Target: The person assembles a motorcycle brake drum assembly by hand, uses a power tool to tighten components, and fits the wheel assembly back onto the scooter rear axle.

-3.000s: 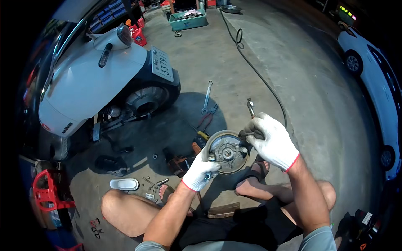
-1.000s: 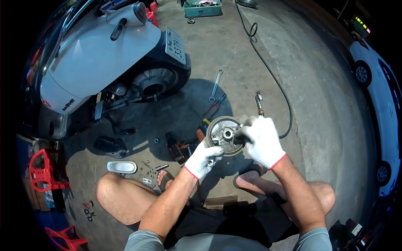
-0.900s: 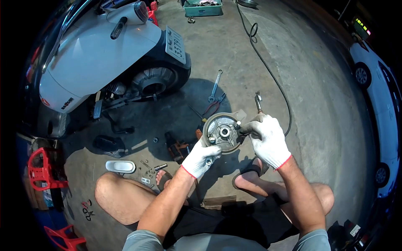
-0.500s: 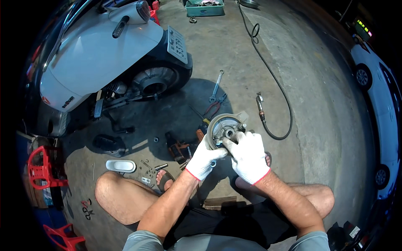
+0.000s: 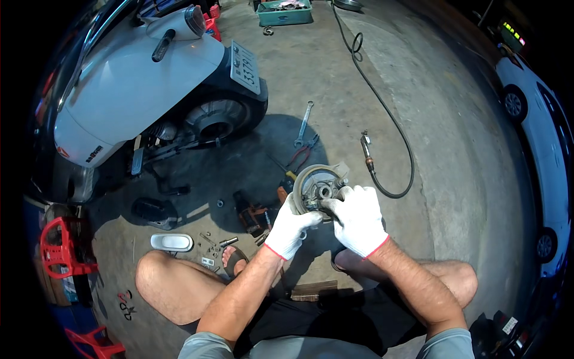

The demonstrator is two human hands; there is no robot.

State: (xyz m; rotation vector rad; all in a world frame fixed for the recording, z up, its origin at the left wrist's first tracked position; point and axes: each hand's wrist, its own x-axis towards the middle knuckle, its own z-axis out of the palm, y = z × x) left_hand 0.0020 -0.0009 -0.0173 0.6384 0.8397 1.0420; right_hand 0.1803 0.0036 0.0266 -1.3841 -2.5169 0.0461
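My left hand (image 5: 289,228), in a white glove, is closed round the left and lower edge of a round metal brake plate (image 5: 318,174). My gloved right hand (image 5: 359,218) is on the plate's lower right, fingers curled at the parts beside the central hub (image 5: 324,192); whether they pinch a small part is hidden. A small metal fitting shows under my left thumb. On the floor beyond lie a wrench (image 5: 305,122), red-handled pliers (image 5: 301,157), a yellow-handled screwdriver (image 5: 290,175) and an orange-and-black power tool (image 5: 251,215). Small loose metal parts (image 5: 212,245) lie by my left foot.
A white scooter (image 5: 125,84) stands front left. An air tool (image 5: 368,157) on a looped hose (image 5: 385,105) lies right of the plate. Red plastic chairs (image 5: 63,251), a white oblong tray (image 5: 170,242) and a green bin (image 5: 284,18) surround me. A white car (image 5: 547,173) is far right.
My right hand has moved from the plate's upper right rim down and left onto its inner parts. The plate sits higher in view than three seconds ago; my left hand still grips it.
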